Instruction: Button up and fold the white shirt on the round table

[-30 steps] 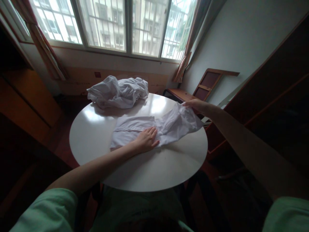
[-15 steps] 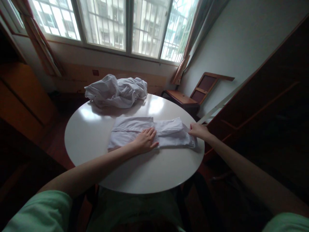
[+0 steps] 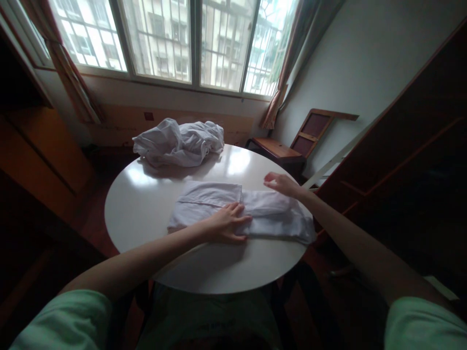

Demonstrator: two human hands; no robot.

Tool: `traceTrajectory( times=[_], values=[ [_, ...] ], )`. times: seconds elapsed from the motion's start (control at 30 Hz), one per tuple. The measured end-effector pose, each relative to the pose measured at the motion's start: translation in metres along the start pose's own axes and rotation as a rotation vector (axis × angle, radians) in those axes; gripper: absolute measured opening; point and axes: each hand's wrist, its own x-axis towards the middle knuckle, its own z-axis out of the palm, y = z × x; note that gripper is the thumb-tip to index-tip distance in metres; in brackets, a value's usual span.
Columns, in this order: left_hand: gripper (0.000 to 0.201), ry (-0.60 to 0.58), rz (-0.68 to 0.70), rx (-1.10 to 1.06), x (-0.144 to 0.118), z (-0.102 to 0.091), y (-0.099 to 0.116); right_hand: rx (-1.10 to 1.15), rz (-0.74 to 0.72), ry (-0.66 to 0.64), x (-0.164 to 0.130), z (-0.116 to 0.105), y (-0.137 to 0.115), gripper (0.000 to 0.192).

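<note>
No readable writing is seen. The left hand (image 3: 228, 223) is pressed flat, fingers spread, on the middle of a folded white cotton garment (image 3: 204, 204) laid on the round white table (image 3: 226, 262). The right hand (image 3: 280, 183) hovers open above its right part. Farther back, a crumpled white cloth heap (image 3: 178, 142) is seen.

Bare forearms, both uncovered from wrist to above the elbow. Short sleeves of pale mint-green cloth, one at each lower corner of the view, soft and loose at the hem. Same green fabric across the chest at the bottom edge, with a faint dark line of print. Left hand (image 3: 228, 224) and right hand (image 3: 279, 184) without rings, watch or gloves.
</note>
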Motion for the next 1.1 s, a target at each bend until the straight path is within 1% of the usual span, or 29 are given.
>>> traceTrajectory(
  times=[0.07, 0.13, 0.17, 0.23, 0.33, 0.4, 0.5, 0.53, 0.6, 0.67, 0.73, 0.77, 0.83, 0.9, 0.93, 1.0, 1.03, 1.07, 1.1],
  values=[
    [0.063, -0.026, 0.069, -0.046, -0.001, -0.003, 0.01, 0.14, -0.08, -0.148, 0.0, 0.012, -0.015, 0.027],
    [0.06, -0.082, 0.142, -0.106, 0.0, -0.007, 0.016, 0.231, -0.123, -0.26, -0.001, 0.024, -0.028, 0.033],
    [0.057, -0.117, 0.175, -0.134, 0.002, -0.01, 0.016, 0.24, -0.119, -0.291, -0.002, 0.029, -0.033, 0.033],
    [0.051, -0.183, 0.23, -0.175, 0.007, -0.015, 0.009, 0.197, -0.056, -0.307, -0.004, 0.036, -0.038, 0.029],
    [0.051, -0.253, 0.255, -0.168, 0.016, -0.022, -0.017, 0.138, 0.126, -0.231, -0.008, 0.041, -0.034, 0.019],
    [0.052, -0.256, 0.202, -0.117, 0.02, -0.025, -0.039, 0.153, 0.247, -0.157, -0.012, 0.042, -0.025, 0.019],
    [0.06, -0.199, 0.055, -0.05, 0.016, -0.025, -0.068, 0.236, 0.388, -0.099, -0.021, 0.04, -0.007, 0.03],
    [0.061, -0.172, 0.017, -0.046, 0.011, -0.025, -0.074, 0.263, 0.406, -0.076, -0.027, 0.039, -0.001, 0.035],
    [0.058, -0.097, -0.03, -0.07, -0.003, -0.026, -0.077, 0.3, 0.365, 0.026, -0.041, 0.035, 0.006, 0.038],
    [0.048, -0.001, -0.043, -0.139, -0.021, -0.028, -0.067, 0.334, 0.25, 0.173, -0.062, 0.03, 0.008, 0.034],
    [0.035, 0.072, -0.036, -0.238, -0.042, -0.033, -0.048, 0.402, 0.136, 0.276, -0.09, 0.024, 0.003, 0.03],
    [0.029, 0.083, -0.046, -0.282, -0.053, -0.036, -0.037, 0.435, 0.09, 0.298, -0.107, 0.021, -0.001, 0.031],
    [0.023, 0.051, -0.08, -0.368, -0.074, -0.043, -0.013, 0.457, 0.03, 0.316, -0.14, 0.018, -0.012, 0.035],
    [0.023, -0.014, -0.098, -0.458, -0.09, -0.048, 0.008, 0.457, -0.038, 0.246, -0.172, 0.019, -0.024, 0.037],
    [0.023, -0.044, -0.104, -0.498, -0.095, -0.05, 0.017, 0.457, -0.083, 0.181, -0.186, 0.021, -0.029, 0.037],
    [0.024, -0.074, -0.12, -0.562, -0.101, -0.049, 0.029, 0.448, -0.169, 0.048, -0.206, 0.026, -0.038, 0.033],
    [0.024, -0.072, -0.131, -0.588, -0.101, -0.048, 0.033, 0.436, -0.205, 0.005, -0.214, 0.029, -0.04, 0.031],
    [0.023, -0.065, -0.14, -0.612, -0.101, -0.046, 0.036, 0.422, -0.23, -0.009, -0.219, 0.032, -0.042, 0.029],
    [0.021, -0.056, -0.146, -0.634, -0.099, -0.043, 0.037, 0.411, -0.246, 0.006, -0.223, 0.034, -0.042, 0.027]
  ],
)
